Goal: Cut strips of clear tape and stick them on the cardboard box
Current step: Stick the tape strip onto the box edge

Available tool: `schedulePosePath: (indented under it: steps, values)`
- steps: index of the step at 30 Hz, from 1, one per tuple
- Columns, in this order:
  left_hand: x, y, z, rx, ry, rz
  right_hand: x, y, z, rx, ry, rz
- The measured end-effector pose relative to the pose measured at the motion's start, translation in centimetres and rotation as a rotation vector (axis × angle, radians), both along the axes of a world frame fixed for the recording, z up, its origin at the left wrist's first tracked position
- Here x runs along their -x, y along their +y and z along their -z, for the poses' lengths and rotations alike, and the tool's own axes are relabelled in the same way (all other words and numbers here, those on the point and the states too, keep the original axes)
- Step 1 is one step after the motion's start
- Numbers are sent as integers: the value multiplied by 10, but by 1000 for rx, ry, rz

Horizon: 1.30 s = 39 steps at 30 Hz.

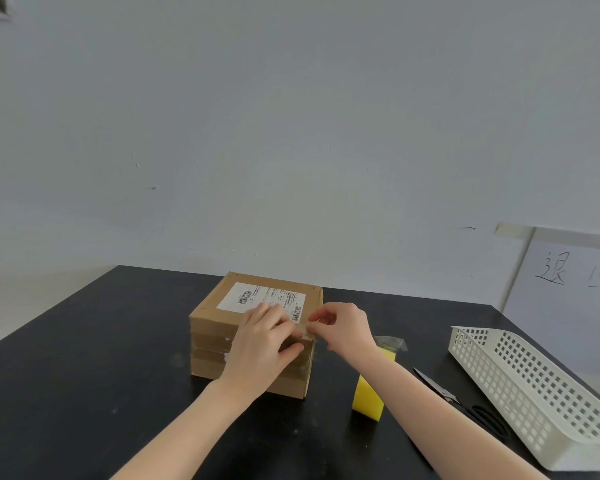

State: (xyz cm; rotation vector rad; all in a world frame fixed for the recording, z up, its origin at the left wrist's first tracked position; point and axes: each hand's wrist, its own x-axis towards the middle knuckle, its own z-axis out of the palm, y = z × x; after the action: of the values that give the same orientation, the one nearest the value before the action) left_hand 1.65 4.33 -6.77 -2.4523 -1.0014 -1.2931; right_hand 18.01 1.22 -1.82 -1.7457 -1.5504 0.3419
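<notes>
A brown cardboard box (215, 327) with a white shipping label (257, 294) stands on the black table (84, 375). My left hand (264, 341) lies over the box's near right top edge, fingers on top and thumb on the front face. My right hand (343, 323) pinches the end of a clear tape strip (307, 329) at the box's right corner. The strip runs under my left fingers. A yellow tape roll (368, 398) stands upright just right of the box, partly behind my right forearm. Black-handled scissors (465, 407) lie farther right.
A white perforated plastic basket (534, 386) sits at the table's right edge. A white board with handwritten characters (575, 271) leans against the wall at the right. A pale wall rises behind the table.
</notes>
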Motion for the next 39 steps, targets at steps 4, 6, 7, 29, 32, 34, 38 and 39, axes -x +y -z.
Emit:
schedulePosePath:
  steps: [4,6,7,29,32,34,38,39]
  values:
    - [1,1,-9,-9,115,53,-2,-2,-4,9,-16,-17]
    - [1,0,-12,7,153,56,-4,-4,-7,-6,-24,-16]
    - [1,0,-13,20,163,55,-5,-5,-8,-18,-18,-14]
    - [-37,-23,-16,5,9,-281,-24,-28,-16,-135,20,53]
    - [-41,-21,-15,26,17,-314,-27,-28,-14,-127,28,59]
    - [-44,-20,-15,43,24,-324,-27,-28,-13,-124,26,60]
    - [-44,-17,-12,19,17,-288,-26,-26,-11,-103,10,27]
    - [-42,-16,-10,7,6,-270,-25,-25,-11,-81,4,5]
